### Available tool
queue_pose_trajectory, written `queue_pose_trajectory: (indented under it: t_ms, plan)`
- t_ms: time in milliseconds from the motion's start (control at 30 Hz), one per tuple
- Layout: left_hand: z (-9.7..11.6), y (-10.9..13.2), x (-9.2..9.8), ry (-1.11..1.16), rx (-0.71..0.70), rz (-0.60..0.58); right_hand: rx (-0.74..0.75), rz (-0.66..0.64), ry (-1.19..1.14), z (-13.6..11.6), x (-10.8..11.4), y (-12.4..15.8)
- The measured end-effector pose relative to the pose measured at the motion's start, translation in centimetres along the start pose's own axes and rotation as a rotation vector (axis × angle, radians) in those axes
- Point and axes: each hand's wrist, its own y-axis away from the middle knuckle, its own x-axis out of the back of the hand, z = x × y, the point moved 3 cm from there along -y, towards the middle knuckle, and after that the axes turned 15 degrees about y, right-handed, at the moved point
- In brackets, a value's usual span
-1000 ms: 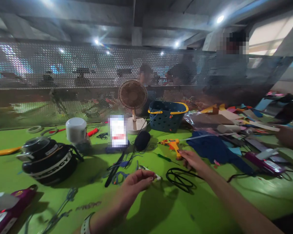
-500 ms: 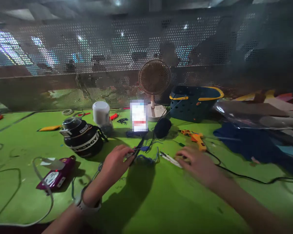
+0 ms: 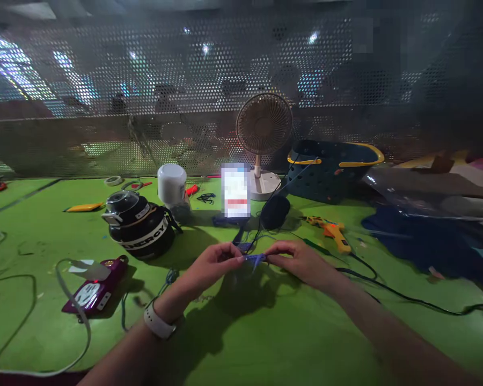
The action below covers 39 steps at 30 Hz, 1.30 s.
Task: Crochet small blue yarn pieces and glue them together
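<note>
My left hand (image 3: 211, 264) and my right hand (image 3: 300, 259) meet above the green table (image 3: 265, 343), both pinched on a short piece of blue yarn work (image 3: 253, 259) stretched between the fingertips. A strand runs from it back toward a dark ball of yarn (image 3: 274, 212) just behind. My left wrist wears a white watch (image 3: 158, 324). What the yarn piece is in detail stays too small and blurred to tell.
Behind the hands stand a phone (image 3: 235, 191), a small desk fan (image 3: 263, 128), a blue basket (image 3: 330, 169) and a white jar (image 3: 171, 184). A black container (image 3: 139, 225) and purple power strip (image 3: 92, 292) lie left; an orange glue gun (image 3: 335, 233), black cable and dark cloth lie right.
The view turned left and downward. My left hand put down a small white item and went to the yarn; my right hand left the glue gun, and both lifted the blue piece together.
</note>
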Motion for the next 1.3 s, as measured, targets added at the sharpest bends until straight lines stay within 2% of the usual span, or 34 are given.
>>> queue_pose_trajectory:
  t_ms: [100,167,233,300,400,433,500,567,733,833,900,1000,1033,1100,1167,1300]
  plan:
    - [-0.5,0.1,0.1,0.513,0.178,0.107,-0.097,-0.017,-0.214,0.0,-0.1,0.3]
    - [-1.0,0.0,-0.2,0.679,0.287,0.208,-0.158,-0.038,-0.359,0.3,-0.8,0.4]
    - [-1.2,-0.1,-0.5,0.718,0.347,0.284,-0.222,-0.061,-0.488,0.7,-1.6,0.5]
    - [-0.6,0.0,-0.4,0.584,0.238,0.354,-0.282,-0.069,-0.589,1.0,-2.3,0.5]
    - [1.7,0.9,0.1,0.007,-0.236,0.501,-0.339,-0.041,-0.688,1.3,-2.9,0.6]
    - [2.3,1.2,0.0,-0.177,-0.349,0.52,-0.348,-0.028,-0.71,1.2,-3.0,0.7]
    - [2.7,1.4,-0.7,-0.401,-0.405,0.441,-0.353,-0.005,-0.739,1.1,-3.2,0.8]
    - [2.3,1.0,-1.5,-0.364,-0.325,0.325,-0.341,0.007,-0.754,0.8,-3.4,0.9]
    - [0.1,-0.2,-2.5,0.34,0.003,0.234,-0.251,-0.019,-0.717,0.3,-3.9,1.2]
    - [-0.7,-0.3,-2.7,0.552,0.126,0.151,-0.207,-0.05,-0.654,0.1,-3.4,1.4]
    - [-0.9,-0.2,-2.6,0.538,0.088,0.164,-0.179,0.021,-0.549,-0.1,-2.6,1.7]
    - [-1.2,-0.1,-2.5,0.413,0.004,0.226,-0.095,0.284,-0.138,-0.5,-1.1,2.1]
    - [-1.3,-0.1,-2.6,0.383,-0.011,0.223,-0.056,0.328,0.01,-0.8,-0.9,2.2]
    - [-1.6,0.0,-2.9,0.35,-0.029,0.195,0.008,0.286,0.182,-1.0,-1.3,2.2]
    - [-1.7,0.2,-3.2,0.314,-0.042,0.155,0.019,0.187,0.178,-0.8,-2.0,2.1]
    - [-1.5,0.9,-3.2,0.25,-0.078,0.096,-0.099,0.044,-0.191,0.0,-3.4,2.2]
